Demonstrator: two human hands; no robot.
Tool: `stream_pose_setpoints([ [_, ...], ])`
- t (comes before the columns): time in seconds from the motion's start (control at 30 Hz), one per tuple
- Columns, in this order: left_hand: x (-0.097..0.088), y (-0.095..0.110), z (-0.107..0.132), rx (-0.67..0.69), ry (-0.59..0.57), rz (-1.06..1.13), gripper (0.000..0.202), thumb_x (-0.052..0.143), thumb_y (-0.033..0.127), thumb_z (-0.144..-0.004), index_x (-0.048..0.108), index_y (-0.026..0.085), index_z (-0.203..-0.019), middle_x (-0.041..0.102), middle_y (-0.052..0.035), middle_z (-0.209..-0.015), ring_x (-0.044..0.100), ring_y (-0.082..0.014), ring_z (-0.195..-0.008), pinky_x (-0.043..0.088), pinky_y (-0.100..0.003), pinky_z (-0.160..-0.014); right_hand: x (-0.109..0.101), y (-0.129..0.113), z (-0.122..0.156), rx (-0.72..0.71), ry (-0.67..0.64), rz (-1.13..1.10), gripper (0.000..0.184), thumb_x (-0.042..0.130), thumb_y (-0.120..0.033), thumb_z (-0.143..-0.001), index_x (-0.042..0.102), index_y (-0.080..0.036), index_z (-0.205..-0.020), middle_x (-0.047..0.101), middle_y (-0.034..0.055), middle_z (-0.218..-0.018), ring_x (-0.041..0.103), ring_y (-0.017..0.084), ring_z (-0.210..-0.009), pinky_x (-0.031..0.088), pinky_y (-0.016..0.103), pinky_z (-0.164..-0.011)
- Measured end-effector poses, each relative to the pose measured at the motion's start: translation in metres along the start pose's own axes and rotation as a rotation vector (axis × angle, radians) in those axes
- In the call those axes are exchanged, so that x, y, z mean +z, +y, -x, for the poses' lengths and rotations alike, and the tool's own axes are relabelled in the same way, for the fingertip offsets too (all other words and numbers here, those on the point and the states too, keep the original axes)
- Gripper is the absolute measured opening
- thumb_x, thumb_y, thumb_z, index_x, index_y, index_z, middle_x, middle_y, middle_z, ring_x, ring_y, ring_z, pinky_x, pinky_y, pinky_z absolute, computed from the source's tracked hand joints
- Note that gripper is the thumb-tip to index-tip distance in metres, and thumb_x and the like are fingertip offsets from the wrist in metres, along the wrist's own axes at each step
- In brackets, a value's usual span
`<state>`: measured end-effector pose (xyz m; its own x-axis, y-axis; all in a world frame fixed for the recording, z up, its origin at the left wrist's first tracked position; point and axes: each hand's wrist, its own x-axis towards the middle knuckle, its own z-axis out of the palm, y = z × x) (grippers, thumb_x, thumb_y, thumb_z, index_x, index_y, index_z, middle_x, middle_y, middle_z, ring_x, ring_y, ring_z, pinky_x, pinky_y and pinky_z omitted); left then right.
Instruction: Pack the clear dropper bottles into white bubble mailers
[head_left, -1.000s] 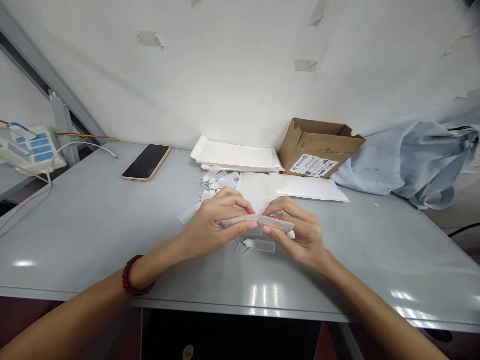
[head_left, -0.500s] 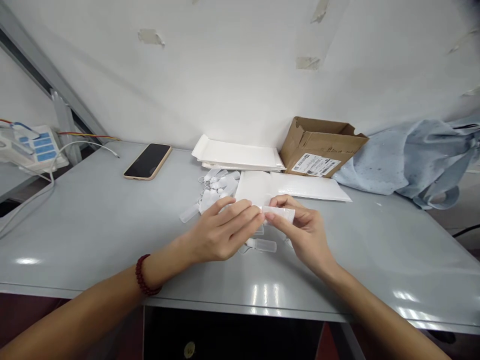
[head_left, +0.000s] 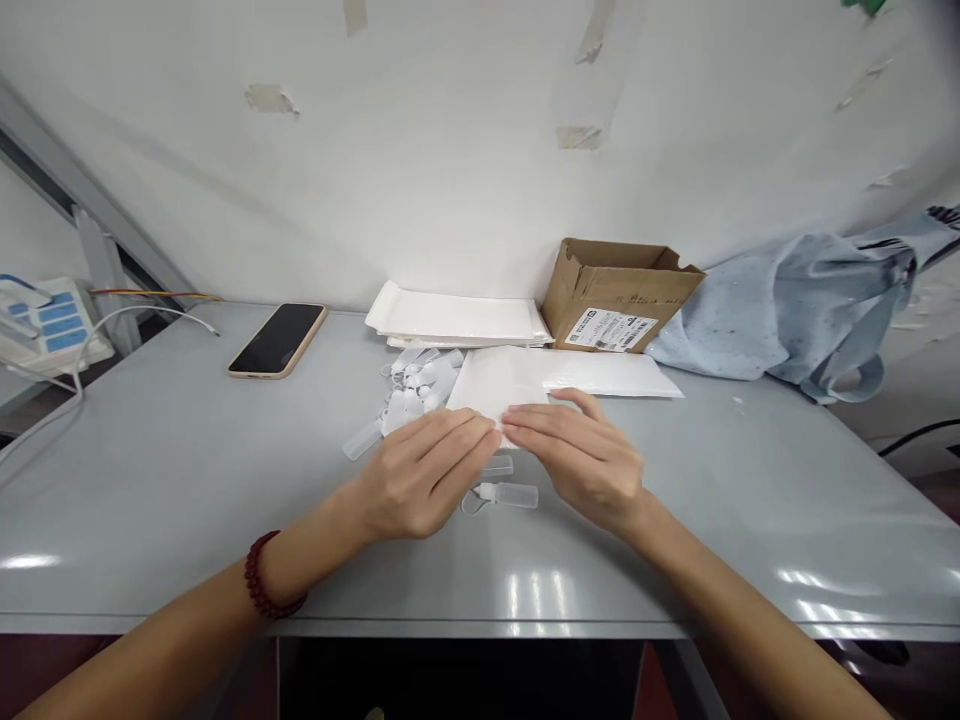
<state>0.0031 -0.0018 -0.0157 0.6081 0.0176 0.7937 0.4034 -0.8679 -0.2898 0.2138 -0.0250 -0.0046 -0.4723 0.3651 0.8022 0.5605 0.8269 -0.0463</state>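
My left hand (head_left: 431,470) and my right hand (head_left: 581,460) meet at the fingertips low over the table, both with fingers pressed together. A small whitish thing seems to lie between them; the fingers hide nearly all of it. Just behind the hands is a white padded envelope (head_left: 499,375), partly covered by them. Below the fingertips lies a small translucent squeeze bottle (head_left: 514,495) with a looped cap strap, and another bottle (head_left: 498,466) shows only in part. Behind my left hand sits a pile of similar bottles (head_left: 420,385).
A second padded envelope (head_left: 615,373) lies to the right, and a stack of envelopes (head_left: 461,318) rests against the wall. Behind stand an open cardboard box (head_left: 619,300) and a light blue cloth bag (head_left: 780,305). Left are a phone (head_left: 277,340), a white cable (head_left: 79,375) and a power strip (head_left: 64,325).
My right hand has turned, its fingers now stretched toward the left fingertips. The white piece it pinched is now hidden. The whole view has shifted slightly.
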Motion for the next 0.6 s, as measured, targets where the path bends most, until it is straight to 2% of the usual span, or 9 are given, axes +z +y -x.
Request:
stream_pose_setpoints([
  [0.13, -0.004, 0.003, -0.009, -0.006, -0.080, -0.036, 0.021, 0.056, 0.003, -0.083, 0.059, 0.003, -0.104, 0.071, -0.0186, -0.099, 0.067, -0.0269, -0.098, 0.060, -0.036, -0.081, -0.002, -0.005, 0.005, -0.064, 0.002, 0.009, 0.032, 0.048, -0.005, -0.088, 0.062, -0.018, -0.113, 0.073, 0.0090, -0.105, 0.067, 0.018, -0.104, 0.054, 0.038, -0.088],
  [0.23, -0.009, 0.004, -0.019, 0.013, -0.086, -0.101, 0.024, 0.047, 0.004, -0.087, 0.059, 0.006, -0.108, 0.071, -0.0173, -0.101, 0.067, -0.0259, -0.102, 0.060, -0.035, -0.081, -0.007, -0.004, 0.005, -0.063, 0.057, 0.034, 0.035, 0.051, -0.007, -0.087, 0.057, -0.020, -0.119, 0.073, 0.0089, -0.107, 0.068, 0.018, -0.101, 0.055, 0.037, -0.086],
  [0.3, -0.014, 0.004, -0.027, 0.022, -0.057, -0.095, 0.026, 0.047, 0.004, -0.087, 0.060, 0.006, -0.109, 0.072, -0.0160, -0.101, 0.067, -0.0248, -0.102, 0.059, -0.034, -0.082, -0.013, 0.003, 0.003, -0.002, 0.108, 0.064, 0.035, 0.055, -0.012, -0.087, 0.054, -0.022, -0.121, 0.073, 0.0095, -0.106, 0.069, 0.020, -0.098, 0.054, 0.039, -0.085],
  [0.37, -0.017, 0.003, -0.038, -0.014, 0.013, -0.082, 0.025, 0.051, 0.003, -0.085, 0.062, 0.010, -0.107, 0.073, -0.0112, -0.096, 0.069, -0.0212, -0.093, 0.059, -0.030, -0.077, -0.020, 0.019, 0.000, 0.133, 0.165, 0.096, 0.038, 0.062, -0.023, -0.085, 0.051, -0.023, -0.121, 0.070, 0.0117, -0.109, 0.067, 0.024, -0.101, 0.053, 0.043, -0.086],
  [0.43, -0.016, 0.002, -0.054, -0.148, 0.121, -0.039, 0.020, 0.057, 0.006, -0.084, 0.065, 0.018, -0.097, 0.073, -0.0016, -0.078, 0.067, -0.0148, -0.070, 0.055, -0.025, -0.060, -0.028, 0.040, 0.000, 0.319, 0.236, 0.126, 0.052, 0.072, -0.037, -0.077, 0.048, -0.022, -0.121, 0.065, 0.0139, -0.118, 0.060, 0.028, -0.113, 0.049, 0.046, -0.091],
  [0.5, -0.008, 0.000, -0.070, -0.397, 0.213, 0.073, 0.014, 0.061, 0.013, -0.085, 0.063, 0.023, -0.075, 0.058, 0.0060, -0.053, 0.052, -0.0098, -0.047, 0.041, -0.024, -0.045, -0.037, 0.064, 0.004, 0.573, 0.294, 0.070, 0.067, 0.075, -0.049, -0.069, 0.046, -0.023, -0.123, 0.057, 0.0140, -0.129, 0.052, 0.030, -0.122, 0.046, 0.048, -0.096],
  [0.57, 0.007, -0.004, -0.083, -0.724, 0.231, 0.260, 0.037, 0.064, 0.023, -0.085, 0.048, 0.020, -0.052, 0.036, 0.0063, -0.043, 0.038, -0.0083, -0.042, 0.030, -0.025, -0.042, -0.045, 0.087, 0.012, 0.825, 0.374, -0.098, 0.069, 0.072, -0.054, -0.069, 0.044, -0.024, -0.124, 0.055, 0.0131, -0.131, 0.054, 0.029, -0.119, 0.047, 0.047, -0.093],
  [0.6, 0.017, -0.007, -0.088, -0.900, 0.213, 0.383, 0.046, 0.063, 0.027, -0.085, 0.038, 0.019, -0.048, 0.030, 0.0055, -0.045, 0.033, -0.0080, -0.043, 0.026, -0.026, -0.042, -0.048, 0.097, 0.017, 0.937, 0.401, -0.197, 0.064, 0.069, -0.056, -0.071, 0.046, -0.023, -0.121, 0.059, 0.0126, -0.125, 0.057, 0.028, -0.115, 0.049, 0.046, -0.089],
])
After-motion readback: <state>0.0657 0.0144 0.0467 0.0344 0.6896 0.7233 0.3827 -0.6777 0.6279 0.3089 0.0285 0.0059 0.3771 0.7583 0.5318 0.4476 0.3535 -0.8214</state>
